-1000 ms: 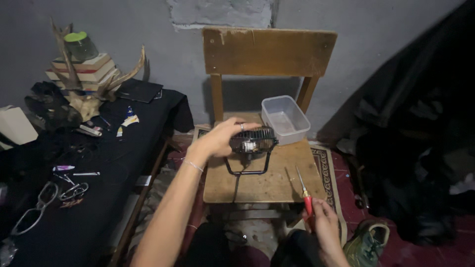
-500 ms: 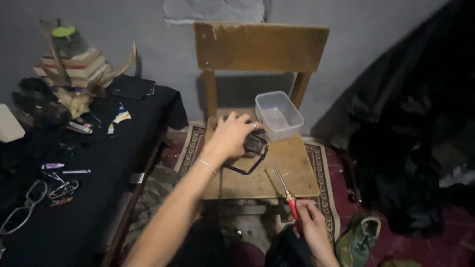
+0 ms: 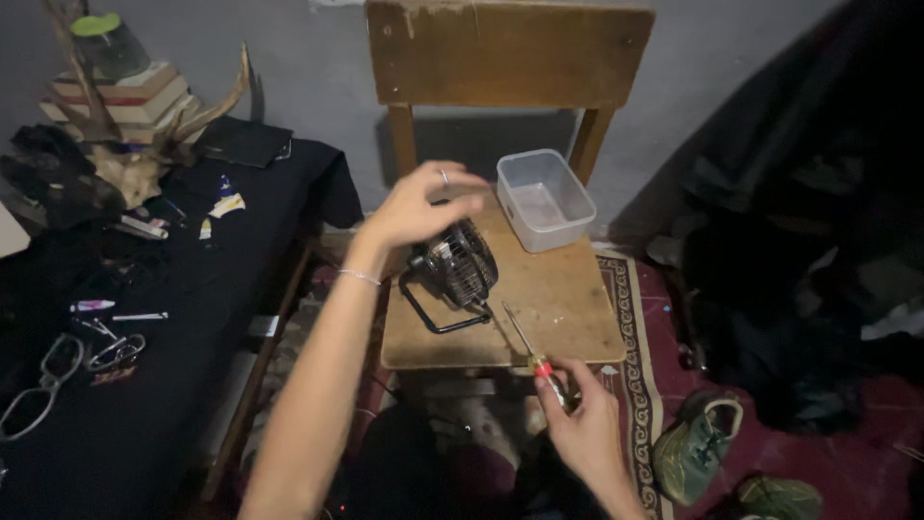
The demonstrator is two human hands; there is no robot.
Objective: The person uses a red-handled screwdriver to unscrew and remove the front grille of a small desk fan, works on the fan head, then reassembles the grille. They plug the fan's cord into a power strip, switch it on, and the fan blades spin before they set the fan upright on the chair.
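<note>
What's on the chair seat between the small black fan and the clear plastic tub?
Nothing: in the head view, only bare wooden chair seat lies between the black fan and the clear tub. The screwdriver lies nearer the front edge.

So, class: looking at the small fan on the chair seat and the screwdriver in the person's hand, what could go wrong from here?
1. The left hand seems to hover above the small black fan, so the fan could slide or tip when the screwdriver in the right hand pushes on it.
2. The clear plastic tub sits near the back corner of the chair seat; a nudge might knock it off.
</note>
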